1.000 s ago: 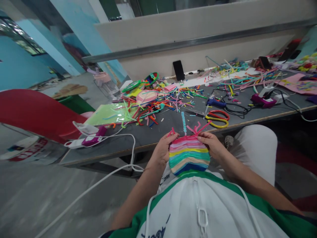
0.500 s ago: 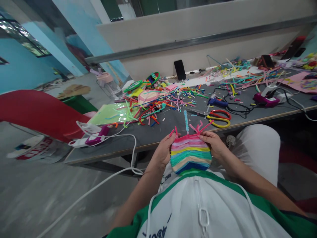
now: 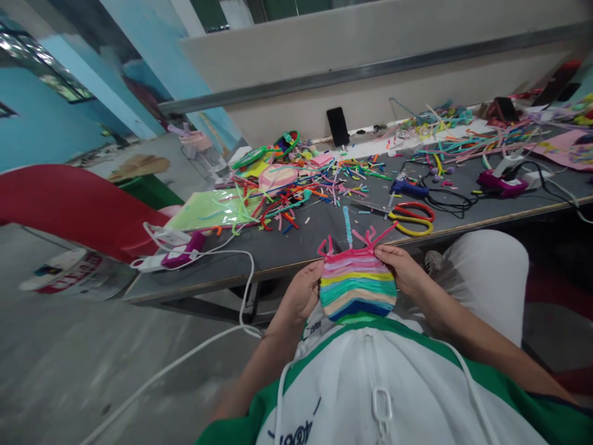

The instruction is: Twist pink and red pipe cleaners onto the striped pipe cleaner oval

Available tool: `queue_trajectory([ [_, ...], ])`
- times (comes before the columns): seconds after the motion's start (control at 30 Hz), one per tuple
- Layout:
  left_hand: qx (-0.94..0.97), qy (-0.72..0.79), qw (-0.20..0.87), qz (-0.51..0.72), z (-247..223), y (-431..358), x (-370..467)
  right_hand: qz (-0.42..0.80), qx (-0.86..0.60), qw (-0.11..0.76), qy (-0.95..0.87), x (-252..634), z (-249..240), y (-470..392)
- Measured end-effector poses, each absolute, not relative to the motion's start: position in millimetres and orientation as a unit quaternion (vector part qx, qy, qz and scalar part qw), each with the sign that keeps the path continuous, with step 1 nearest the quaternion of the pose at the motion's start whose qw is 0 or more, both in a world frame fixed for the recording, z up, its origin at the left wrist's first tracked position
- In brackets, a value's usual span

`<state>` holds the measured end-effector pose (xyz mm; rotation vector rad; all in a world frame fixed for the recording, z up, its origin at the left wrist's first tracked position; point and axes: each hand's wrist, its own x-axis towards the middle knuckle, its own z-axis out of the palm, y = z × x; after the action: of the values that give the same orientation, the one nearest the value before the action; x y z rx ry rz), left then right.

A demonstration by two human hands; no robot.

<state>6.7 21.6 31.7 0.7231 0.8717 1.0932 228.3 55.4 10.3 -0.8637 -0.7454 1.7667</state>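
Between my hands is a rounded, striped pipe-cleaner craft (image 3: 359, 285), with bands of pink, yellow, teal, beige, blue and green. Pink stems stick up from its top edge, and a light blue stem (image 3: 347, 225) rises near its middle. My left hand (image 3: 306, 287) pinches the left edge, fingers closed. On the upper right edge, my right hand (image 3: 397, 266) grips with thumb and fingertips. The craft is held close to my chest, at the table's front edge. Scissors (image 3: 411, 219) with red and yellow handles lie on the table just beyond my right hand.
Cut pipe-cleaner pieces (image 3: 343, 188) litter the grey table (image 3: 222, 266). A blue glue gun (image 3: 410, 188) lies behind the scissors, its black cord to the right. A phone (image 3: 338, 127) leans on the back panel. Purple-and-white power strips (image 3: 185, 252) sit at left and right, with a white cable hanging down.
My left hand has slid slightly down the craft's left edge, leaving the pink stems at the upper left uncovered. My right hand keeps its grip.
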Motion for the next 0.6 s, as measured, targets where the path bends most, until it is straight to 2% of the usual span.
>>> queue_trajectory([
  [0.27, 0.340, 0.401, 0.681, 0.510, 25, 14, 13, 0.724, -0.378, 0.481, -0.319, 223, 6, 53],
  [0.53, 0.376, 0.482, 0.587, 0.532, 7, 15, 17, 0.708, -0.382, 0.491, -0.333, 218, 2, 52],
  [0.6, 0.374, 0.476, 0.600, 0.523, 9, 15, 15, 0.709, -0.384, 0.490, -0.331, 218, 3, 52],
])
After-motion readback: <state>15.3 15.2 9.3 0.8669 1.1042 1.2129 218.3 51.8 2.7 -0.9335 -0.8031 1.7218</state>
